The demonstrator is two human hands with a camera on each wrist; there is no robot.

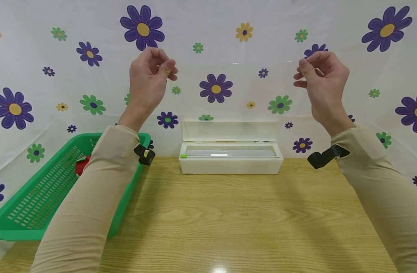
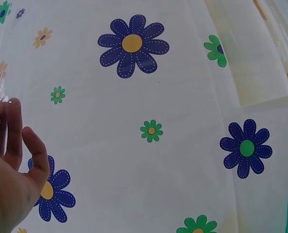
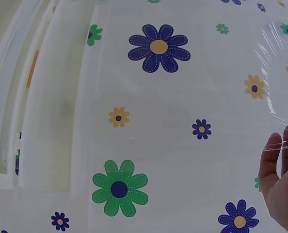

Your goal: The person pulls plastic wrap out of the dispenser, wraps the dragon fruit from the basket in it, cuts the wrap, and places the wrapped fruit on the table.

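Note:
Both raised hands stretch a clear sheet of cling film (image 1: pixel 235 63) between them, in front of the flowered backdrop. My left hand (image 1: pixel 149 77) pinches its upper left corner between thumb and fingers. At the opposite corner my right hand (image 1: pixel 326 81) pinches it the same way; creases fan out from those fingertips in the right wrist view. Below and between the hands stands a long white cling film dispenser (image 1: pixel 230 167), its lid (image 1: pixel 230 131) tipped up at the back. A shiny roll (image 1: pixel 225 152) shows inside, and a small green tab (image 1: pixel 183 156) sits at the front left edge.
On the left a green slatted basket (image 1: pixel 146 139) stands on the wooden table (image 1: pixel 222 216), partly behind the left sleeve. Something red (image 1: pixel 81 165) lies in it. A white sheet with printed flowers (image 1: pixel 216 89) hangs close behind the dispenser.

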